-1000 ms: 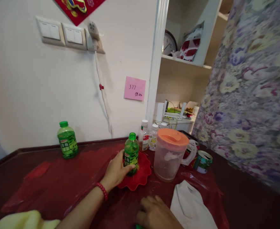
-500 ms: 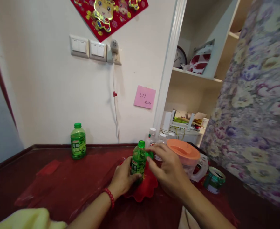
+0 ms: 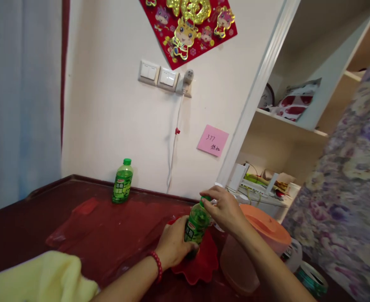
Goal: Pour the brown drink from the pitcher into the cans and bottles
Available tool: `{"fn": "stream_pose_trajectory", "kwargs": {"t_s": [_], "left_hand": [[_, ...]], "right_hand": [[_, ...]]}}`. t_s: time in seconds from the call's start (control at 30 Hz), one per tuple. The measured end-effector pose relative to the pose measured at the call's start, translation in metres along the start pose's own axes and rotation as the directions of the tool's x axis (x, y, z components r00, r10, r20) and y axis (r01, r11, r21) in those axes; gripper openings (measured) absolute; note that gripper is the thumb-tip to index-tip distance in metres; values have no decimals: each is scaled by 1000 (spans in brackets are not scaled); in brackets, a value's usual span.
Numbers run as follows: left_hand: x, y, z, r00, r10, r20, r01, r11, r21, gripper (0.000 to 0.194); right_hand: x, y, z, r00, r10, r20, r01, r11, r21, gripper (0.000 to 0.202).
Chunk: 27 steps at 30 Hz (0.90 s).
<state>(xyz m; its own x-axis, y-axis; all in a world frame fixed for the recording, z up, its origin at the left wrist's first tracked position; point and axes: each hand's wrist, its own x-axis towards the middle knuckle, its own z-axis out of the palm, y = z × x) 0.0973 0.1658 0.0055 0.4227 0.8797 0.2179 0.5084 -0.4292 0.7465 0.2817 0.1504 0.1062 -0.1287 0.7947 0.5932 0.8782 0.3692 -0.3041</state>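
Observation:
A green plastic drink bottle (image 3: 198,224) stands slightly tilted over a red scalloped dish (image 3: 203,268). Wrapped round its lower body is my left hand (image 3: 174,243), a red bead bracelet at the wrist. The fingers of my right hand (image 3: 227,209) are closed on the green bottle cap (image 3: 205,197) at the neck. Whether the cap's thread has caught cannot be seen. Against the wall at the left, a similar green bottle (image 3: 122,182) stands upright with its cap on.
To the right is a clear pitcher with an orange lid (image 3: 266,224), partly behind my right forearm. An opened green tin can (image 3: 311,280) stands beyond it. A pale yellow cloth (image 3: 43,277) lies at the front left of the dark red table (image 3: 87,235).
My right hand has brought the green cap from beside the bottle onto its open neck. The bottle now leans a little to the right, and the whole view has shifted and tilted.

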Motion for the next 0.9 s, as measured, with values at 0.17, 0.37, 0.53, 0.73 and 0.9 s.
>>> {"fn": "stream_pose_trajectory", "kwargs": {"t_s": [0.17, 0.37, 0.53, 0.73, 0.9], "left_hand": [[-2, 4, -3, 1000, -24, 12, 24, 1000, 6, 59], [-3, 6, -4, 999, -26, 20, 26, 999, -30, 62], [-3, 5, -4, 1000, -24, 20, 25, 1000, -19, 65], [-4, 6, -4, 999, -41, 26, 42, 998, -38, 69], [-4, 7, -5, 999, -48, 21, 48, 998, -38, 68]], "right_hand": [[-1, 1, -3, 1000, 0, 14, 0, 1000, -8, 26], [2, 4, 1, 999, 50, 1, -50, 999, 16, 24], [0, 5, 0, 998, 64, 18, -65, 996, 57, 36], [-4, 5, -6, 997, 65, 35, -69, 990, 127, 49], [-4, 8, 1, 996, 86, 1, -84, 976, 199, 42]]}}
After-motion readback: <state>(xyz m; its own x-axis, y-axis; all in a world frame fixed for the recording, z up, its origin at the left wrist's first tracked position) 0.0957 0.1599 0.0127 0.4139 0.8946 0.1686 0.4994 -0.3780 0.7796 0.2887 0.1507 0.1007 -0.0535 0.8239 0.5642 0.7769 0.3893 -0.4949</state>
